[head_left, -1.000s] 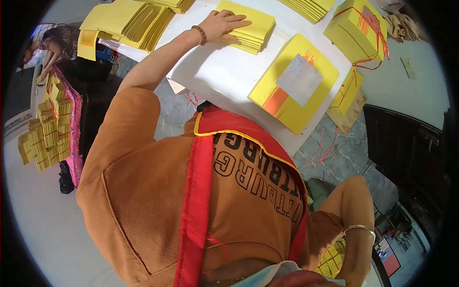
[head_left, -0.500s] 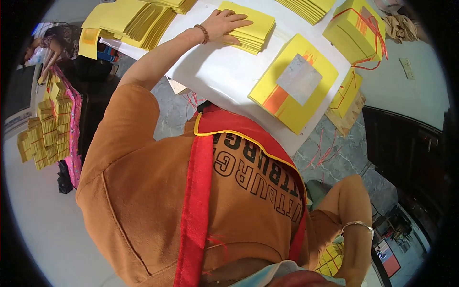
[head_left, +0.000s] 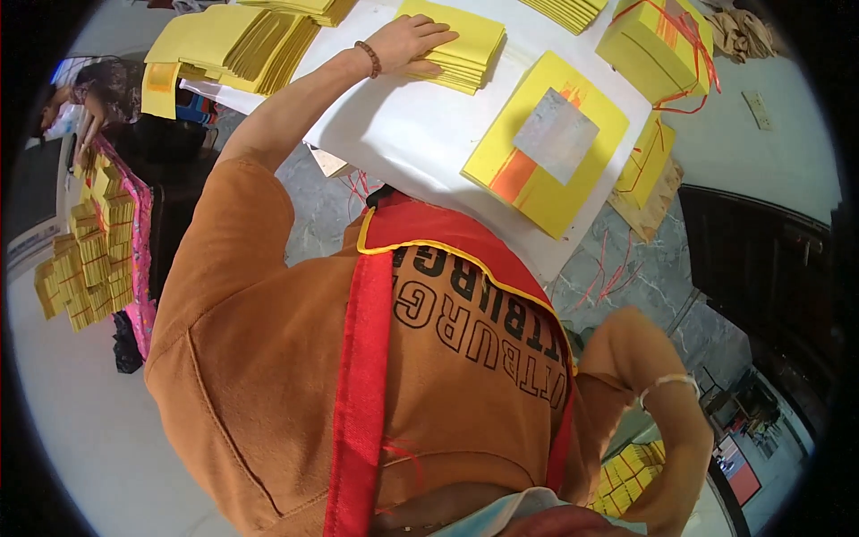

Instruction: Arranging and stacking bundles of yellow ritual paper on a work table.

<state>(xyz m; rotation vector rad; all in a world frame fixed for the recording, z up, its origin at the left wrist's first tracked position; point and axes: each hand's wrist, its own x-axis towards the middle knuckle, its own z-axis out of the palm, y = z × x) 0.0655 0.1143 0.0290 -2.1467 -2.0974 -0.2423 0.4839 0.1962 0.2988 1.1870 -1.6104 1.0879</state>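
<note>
My left hand [head_left: 413, 43] lies on a small stack of folded yellow paper [head_left: 470, 43] at the far side of the white table [head_left: 358, 134]. Its fingers are stretched out over the top sheet, and the thumb rests along the near side of the stack. To the right sits a thick yellow paper block [head_left: 595, 125] with an orange mark and a grey square patch [head_left: 557, 136] on top. My right arm is bent back at the elbow, a bangle [head_left: 667, 385] around it, and its hand is out of the picture below.
Folded yellow stacks [head_left: 210, 40] fill the table's far left. A yellow bundle tied with red string [head_left: 644, 49] stands at the far right. Red strings [head_left: 608, 277] lie on the grey floor. At the left, another person [head_left: 103, 89] is beside piled yellow bundles [head_left: 89, 259].
My right elbow has shifted, with its forearm a little farther right. The view has moved slightly; my left hand stays on the same yellow stack.
</note>
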